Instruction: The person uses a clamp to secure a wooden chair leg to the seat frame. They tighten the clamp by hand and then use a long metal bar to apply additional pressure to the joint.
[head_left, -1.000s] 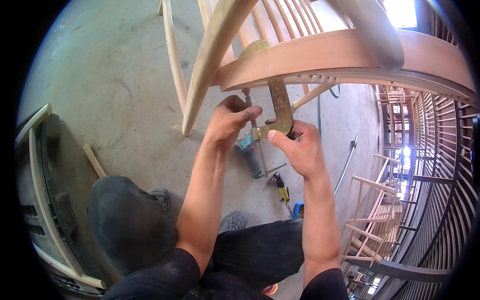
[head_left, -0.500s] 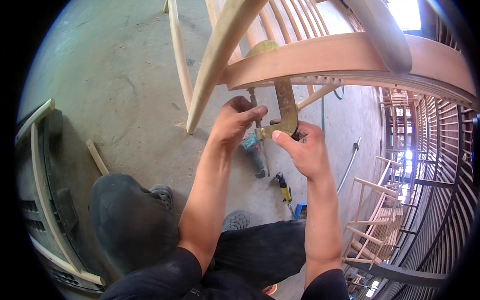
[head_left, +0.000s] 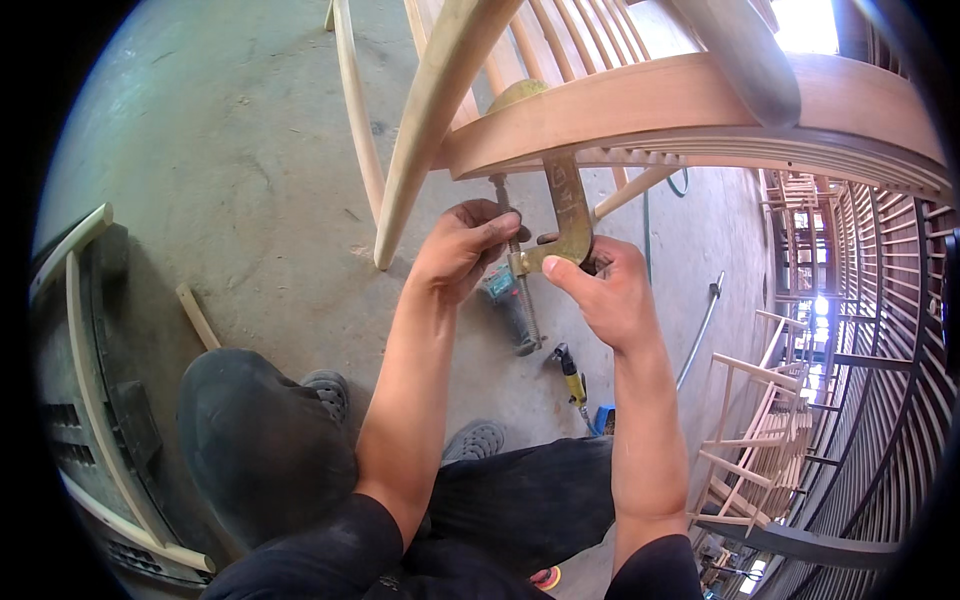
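A brass-coloured C-clamp [head_left: 570,200] hangs around the curved pale wood rail [head_left: 610,105] of a slatted chair or bench frame. Its rounded jaw shows above the rail, and the tip of its threaded screw [head_left: 529,310] reaches up toward the rail's underside. My left hand [head_left: 455,250] is closed on the screw just above the clamp's lower arm, thumb and fingers pinching the thread. At the clamp's bent lower corner my right hand [head_left: 615,295] grips the body, thumb on the front and fingers curled behind, partly hidden.
A pale wooden leg [head_left: 425,140] slants down left of my hands. On the concrete floor below lie a teal and black power tool [head_left: 508,305], a yellow air tool [head_left: 573,385] and a blue container [head_left: 604,418]. More wooden frames [head_left: 750,440] stand right; a wood strip [head_left: 198,316] lies left.
The view has shifted slightly, so the rail and clamp appear a little further left. My left thumb has moved slightly on the screw; both hands keep hold of the clamp.
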